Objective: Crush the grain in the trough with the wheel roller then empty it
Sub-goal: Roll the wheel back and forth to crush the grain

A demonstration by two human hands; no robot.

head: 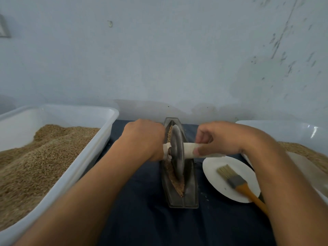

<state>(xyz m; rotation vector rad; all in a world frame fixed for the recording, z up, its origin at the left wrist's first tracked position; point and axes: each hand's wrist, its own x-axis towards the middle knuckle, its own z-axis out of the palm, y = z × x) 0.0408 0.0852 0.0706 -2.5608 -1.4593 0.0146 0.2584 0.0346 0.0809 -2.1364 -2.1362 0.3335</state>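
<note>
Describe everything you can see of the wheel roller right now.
The grey metal disc wheel roller stands on edge in the long dark metal trough, its lower rim down among the brown grain. A crosswise handle wrapped in white cloth runs through its centre. The left hand grips the left end; the right hand holds the right end, with its fingers curled over the wrap. The disc's face looks dull and smooth.

Trough (pixel 190 189) between left bin (pixel 74 167) and plate (pixel 213 167); brush (pixel 236 180) on plate.
</note>
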